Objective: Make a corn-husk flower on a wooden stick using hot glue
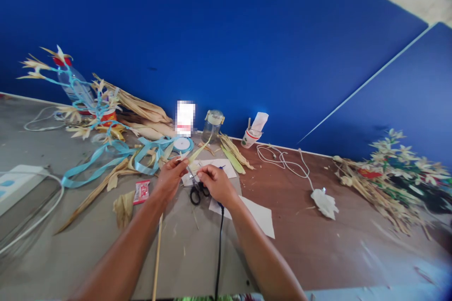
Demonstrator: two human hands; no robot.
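Observation:
My left hand (172,176) is closed in a pinch on a thin strip of dried corn husk (197,152) that points up and to the right. My right hand (216,184) is closed beside it, fingertips near the left hand's, over a black cable (219,244) that runs toward me. What the right hand grips is hidden. Black-handled scissors (196,193) lie on white paper (259,214) just under both hands. A thin wooden stick (157,254) lies beneath my left forearm.
Light blue ribbon (106,157) and its spool (182,144) sprawl among dried husks (141,110) at left. A glass jar (213,124), a paper cup (250,137), a white cord (282,157), husk flowers (391,174) at right and a power strip (16,183) at left.

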